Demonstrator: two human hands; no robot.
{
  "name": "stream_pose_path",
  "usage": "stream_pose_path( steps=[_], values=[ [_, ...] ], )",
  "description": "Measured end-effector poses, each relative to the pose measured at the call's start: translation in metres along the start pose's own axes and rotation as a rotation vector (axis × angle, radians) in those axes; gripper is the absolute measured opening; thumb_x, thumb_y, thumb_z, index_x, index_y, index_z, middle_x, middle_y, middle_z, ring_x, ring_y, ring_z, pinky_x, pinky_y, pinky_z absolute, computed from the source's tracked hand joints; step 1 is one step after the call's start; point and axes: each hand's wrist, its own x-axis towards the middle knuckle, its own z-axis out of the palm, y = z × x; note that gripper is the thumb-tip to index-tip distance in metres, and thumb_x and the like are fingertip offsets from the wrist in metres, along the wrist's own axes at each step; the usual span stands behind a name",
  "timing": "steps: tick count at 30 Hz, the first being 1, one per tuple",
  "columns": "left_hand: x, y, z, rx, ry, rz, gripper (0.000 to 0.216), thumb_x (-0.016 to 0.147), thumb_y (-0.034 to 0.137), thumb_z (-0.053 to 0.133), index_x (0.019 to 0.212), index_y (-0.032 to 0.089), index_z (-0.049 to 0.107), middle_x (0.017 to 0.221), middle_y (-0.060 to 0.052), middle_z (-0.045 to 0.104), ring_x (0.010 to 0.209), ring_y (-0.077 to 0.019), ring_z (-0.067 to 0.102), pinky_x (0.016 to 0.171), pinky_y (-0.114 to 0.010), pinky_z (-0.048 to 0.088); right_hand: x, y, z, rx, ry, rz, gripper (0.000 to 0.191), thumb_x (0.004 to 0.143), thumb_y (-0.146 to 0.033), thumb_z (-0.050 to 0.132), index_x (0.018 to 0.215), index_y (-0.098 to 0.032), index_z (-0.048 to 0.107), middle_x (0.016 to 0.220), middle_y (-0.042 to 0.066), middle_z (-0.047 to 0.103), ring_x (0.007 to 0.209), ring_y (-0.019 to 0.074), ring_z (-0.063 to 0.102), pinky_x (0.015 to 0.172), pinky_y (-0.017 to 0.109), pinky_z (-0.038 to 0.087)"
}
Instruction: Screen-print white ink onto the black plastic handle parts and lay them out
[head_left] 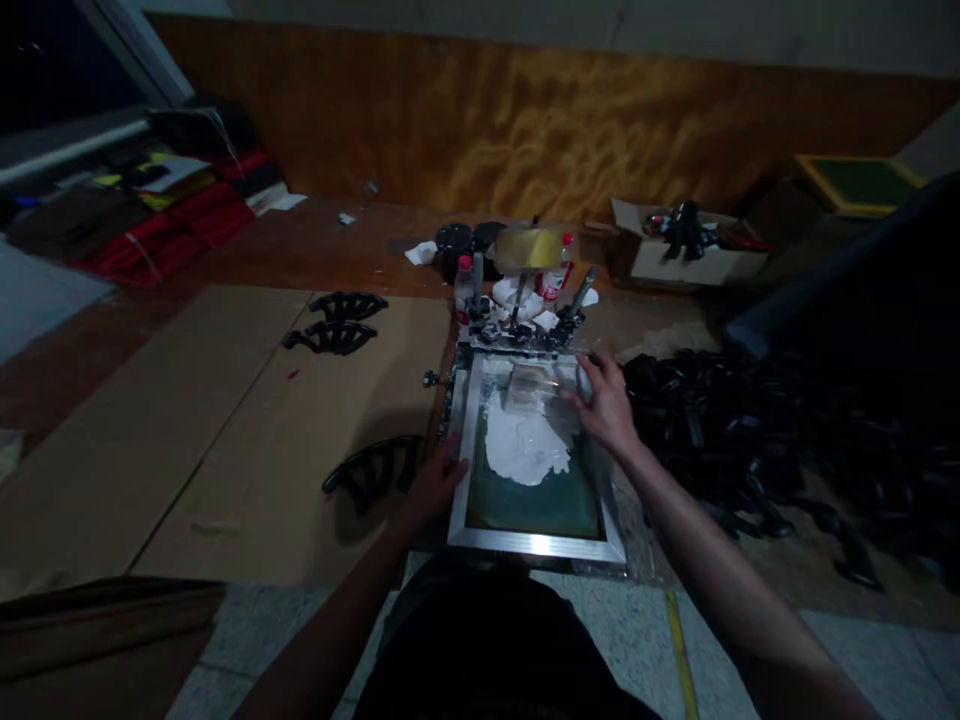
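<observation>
A screen-printing frame (pixel 536 546) with metal rails lies in front of me. White ink (pixel 521 447) is spread over the upper part of its green mesh (pixel 536 508). A squeegee (pixel 531 386), smeared and blurred, rests at the far end of the ink. My right hand (pixel 609 408) is at the upper right rail, thumb and forefinger apart, the thumb close to the squeegee. My left hand (pixel 439 480) is at the left rail, its fingertips against the edge; its other fingers are dark and partly hidden.
Hinge clamps (pixel 517 330) hold the frame's far end, with red-capped bottles (pixel 463 280) behind. Black curved plastic parts (pixel 375 470) lie on cardboard at left. A heap of black parts (pixel 705 420) covers the right side. An open box (pixel 690 255) stands at the back right.
</observation>
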Motion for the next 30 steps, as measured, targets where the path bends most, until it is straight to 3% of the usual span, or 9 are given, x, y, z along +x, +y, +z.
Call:
stream_pose_path(
  steps=[2,6,9,13,16,19,24,27,30],
  values=[
    [0.006,-0.012,0.005,0.026,-0.002,0.003,0.072,0.086,0.047,0.054,0.149,0.014,0.04,0.089,-0.009,0.072,0.078,-0.0247,0.067,0.076,-0.037,0.053,0.013,-0.033,0.007,-0.041,-0.131,-0.126,0.054,0.083,-0.029,0.066,0.133,-0.013,0.056,0.144,0.02,0.048,0.125,0.034,0.048,0.1,0.043,0.042],
    [0.013,-0.018,0.006,0.029,-0.017,0.012,0.068,0.087,0.044,0.054,0.148,0.014,0.043,0.118,-0.013,0.071,0.1,-0.0269,0.068,0.092,-0.038,0.051,0.002,-0.073,0.02,-0.117,-0.469,-0.18,0.022,0.088,-0.022,0.057,0.107,-0.018,0.067,0.104,0.013,0.069,0.099,0.0271,0.06,0.082,0.033,0.045],
    [0.013,-0.02,0.006,-0.007,-0.015,0.039,0.066,0.087,0.045,0.055,0.145,0.014,0.046,0.13,-0.013,0.066,0.109,-0.0262,0.066,0.097,-0.035,0.049,-0.03,-0.07,0.018,-0.085,-0.584,-0.379,0.02,0.087,-0.015,0.051,0.099,-0.017,0.068,0.098,0.011,0.069,0.094,0.0236,0.06,0.079,0.03,0.044],
    [0.012,-0.023,0.008,-0.021,0.003,0.02,0.066,0.087,0.046,0.056,0.143,0.014,0.048,0.116,-0.013,0.072,0.1,-0.0272,0.069,0.091,-0.037,0.052,-0.047,-0.053,0.005,0.077,-0.667,-0.638,0.027,0.077,-0.008,0.054,0.096,-0.019,0.069,0.096,0.007,0.07,0.094,0.022,0.061,0.079,0.029,0.043],
    [0.011,-0.023,0.01,-0.027,0.036,0.0,0.065,0.086,0.047,0.056,0.142,0.014,0.05,0.109,-0.012,0.073,0.095,-0.027,0.069,0.087,-0.038,0.053,-0.04,-0.051,0.003,0.085,-0.639,-0.542,0.023,0.077,-0.01,0.056,0.092,-0.021,0.069,0.091,0.005,0.07,0.09,0.0216,0.062,0.075,0.029,0.043],
    [0.009,-0.021,0.011,-0.054,0.042,-0.007,0.066,0.086,0.047,0.057,0.142,0.013,0.048,0.111,-0.012,0.072,0.094,-0.0258,0.069,0.086,-0.037,0.053,-0.048,-0.054,0.013,0.049,-0.514,-0.46,0.025,0.083,-0.013,0.054,0.103,-0.019,0.069,0.104,0.01,0.07,0.096,0.0233,0.061,0.08,0.031,0.044],
    [0.007,-0.015,0.012,-0.069,0.048,-0.016,0.065,0.086,0.043,0.056,0.143,0.013,0.048,0.11,-0.012,0.072,0.095,-0.0248,0.068,0.085,-0.035,0.053,-0.073,-0.05,0.02,0.137,-0.554,-0.557,0.03,0.084,-0.012,0.054,0.11,-0.018,0.068,0.106,0.01,0.07,0.097,0.0229,0.062,0.082,0.032,0.047],
    [0.006,-0.01,0.008,-0.033,0.045,-0.046,0.069,0.085,0.044,0.056,0.145,0.013,0.045,0.106,-0.012,0.073,0.09,-0.0251,0.068,0.082,-0.036,0.053,-0.048,-0.057,0.014,0.161,-0.551,-0.446,0.031,0.088,-0.018,0.055,0.117,-0.021,0.067,0.107,0.007,0.071,0.098,0.0217,0.064,0.082,0.029,0.047],
    [0.001,0.004,0.0,-0.055,0.018,-0.059,0.073,0.084,0.047,0.055,0.148,0.015,0.041,0.102,-0.01,0.073,0.087,-0.0252,0.068,0.078,-0.037,0.054,0.001,-0.06,0.005,0.131,-0.427,-0.283,0.049,0.091,-0.031,0.059,0.14,-0.026,0.054,0.122,0.007,0.067,0.107,0.0242,0.063,0.086,0.03,0.047]
  ],
)
